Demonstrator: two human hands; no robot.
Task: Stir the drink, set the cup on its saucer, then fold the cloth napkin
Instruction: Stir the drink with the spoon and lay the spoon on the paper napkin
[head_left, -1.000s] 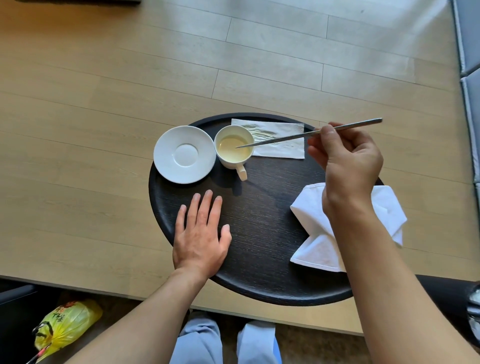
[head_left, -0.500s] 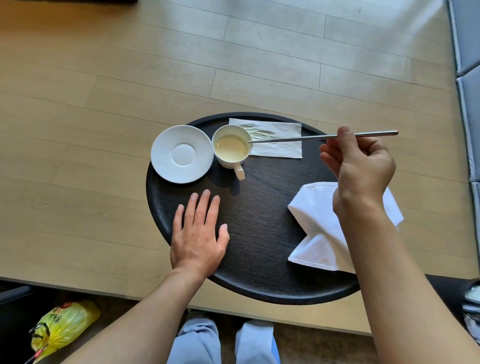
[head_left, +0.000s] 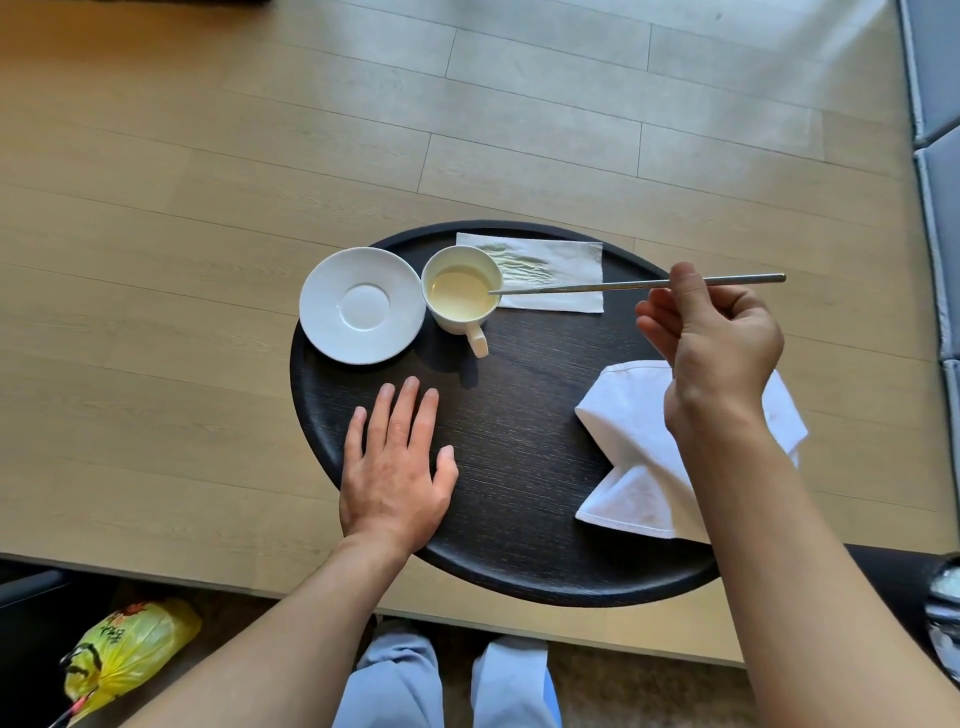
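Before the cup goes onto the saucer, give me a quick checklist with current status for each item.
1. Stirrer out of the drink: cannot tell; its tip is at the cup's rim.
2. Right hand free to take the cup: not ok, it holds the stirrer.
3. Saucer empty: ok.
4. Cup handle reachable: ok, it points toward the person, unobstructed.
5. Left hand clear of the path: ok, flat on the tray, nearer than the saucer.
6. Cloth napkin folded: not ok, loosely bunched.

Round dark tray (head_left: 519, 467) on wood table (head_left: 208, 208); paper napkin (head_left: 566, 260) at tray's far edge. Yellow plastic bag (head_left: 124, 654) on floor, lower left.
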